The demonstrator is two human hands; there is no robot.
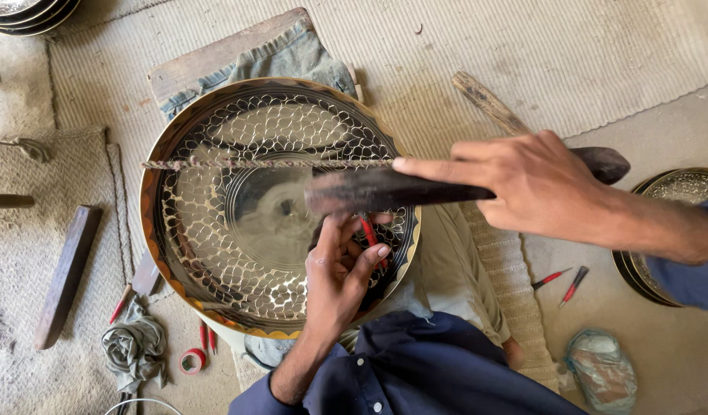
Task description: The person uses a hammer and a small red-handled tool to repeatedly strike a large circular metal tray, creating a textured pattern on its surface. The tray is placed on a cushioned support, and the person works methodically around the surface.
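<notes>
My right hand (540, 184) has its grip closed around a dark wooden mallet-like block (385, 190), forefinger stretched along its top, the block's end hovering over the middle of the large round brass tray with a pierced scale pattern (216, 230). My left hand (340, 273) pinches a slim red-handled chisel (371, 234) between thumb and fingers, its tip hidden under the block, the hand resting on the tray's lower right. The tray leans over my lap on the woven floor mat (569, 54), with a twisted cord (239, 163) stretched across it. Two more red-handled tools (563, 280) lie on the floor to my right.
</notes>
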